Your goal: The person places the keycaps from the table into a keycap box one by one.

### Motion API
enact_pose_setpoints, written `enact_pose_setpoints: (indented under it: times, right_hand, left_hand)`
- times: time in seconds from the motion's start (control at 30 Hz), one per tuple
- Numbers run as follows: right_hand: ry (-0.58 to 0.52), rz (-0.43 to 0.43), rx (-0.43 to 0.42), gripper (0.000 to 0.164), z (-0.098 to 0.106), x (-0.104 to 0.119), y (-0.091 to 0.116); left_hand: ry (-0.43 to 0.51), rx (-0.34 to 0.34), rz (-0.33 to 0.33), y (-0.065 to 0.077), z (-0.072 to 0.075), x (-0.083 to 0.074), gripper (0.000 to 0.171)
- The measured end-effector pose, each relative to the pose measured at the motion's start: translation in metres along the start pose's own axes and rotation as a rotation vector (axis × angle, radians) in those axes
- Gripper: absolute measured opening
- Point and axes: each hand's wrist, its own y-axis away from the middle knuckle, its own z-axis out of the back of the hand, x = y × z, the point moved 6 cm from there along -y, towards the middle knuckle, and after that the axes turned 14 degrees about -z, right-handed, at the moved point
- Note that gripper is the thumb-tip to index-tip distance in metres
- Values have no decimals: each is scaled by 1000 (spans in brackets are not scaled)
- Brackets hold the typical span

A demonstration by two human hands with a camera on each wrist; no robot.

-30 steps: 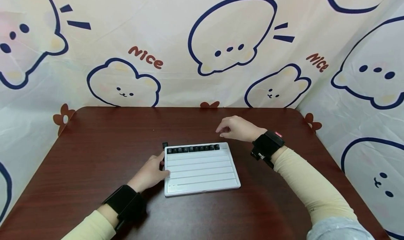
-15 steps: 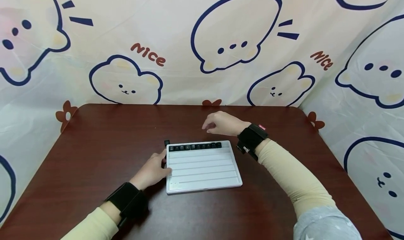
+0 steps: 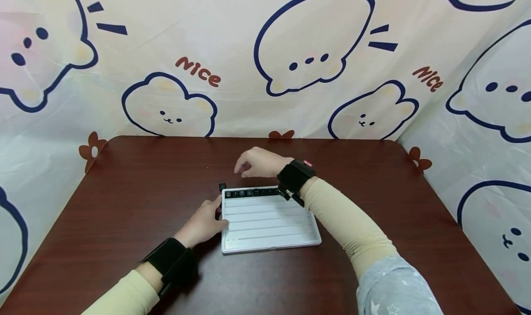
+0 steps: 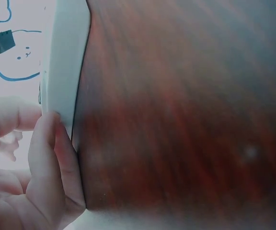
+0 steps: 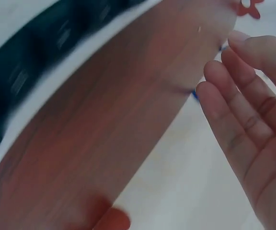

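A white keyboard [image 3: 269, 225] lies on the brown table, one row of black keycaps [image 3: 249, 193] along its far edge and bare grooved rows below. My left hand [image 3: 203, 223] holds its left edge, thumb over the top and fingers at the side. The left wrist view shows that hand's fingertips against the white edge [image 4: 63, 57]. Just beyond the far left corner sits a small black block [image 3: 222, 186], apparently a single keycap. My right hand [image 3: 261, 162] hovers behind the far edge, fingers loosely bent. Between its fingers [image 5: 224, 112] nothing shows in the right wrist view.
The brown table [image 3: 137, 190] reaches back to a cloth backdrop [image 3: 236, 43] printed with cartoon bears. My right forearm [image 3: 352, 227] crosses over the keyboard's right side, and its wrist band [image 3: 295, 179] hides the right end of the keycap row.
My right hand has moved left, from beyond the keyboard's far right corner to behind its far edge, nearer the small black block. My left hand keeps its hold on the keyboard.
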Motion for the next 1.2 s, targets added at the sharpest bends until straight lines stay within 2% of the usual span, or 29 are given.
enact_pose_setpoints:
  times: [0.17,0.37,0.6,1.0,1.2]
  right_hand:
    - [19,41,60,19,-17,25,-15]
    - [54,52,105,14,-36,40,-31]
    - [60,18,118,15,-46,41,-39]
    - [119,-7,101,16,-48,43,-46]
    - [111,-8,88,18,-46,44,-46]
  left_hand:
    - [-3,5,-8,0,0,0,81]
    - [11,-1,-34,0,0,0,80]
    - [62,-4,-32,-1,-1,2,81]
    - [49,-3,-33,-3,-1,5,80]
    - [51,-6,-32,-3,-1,5,80]
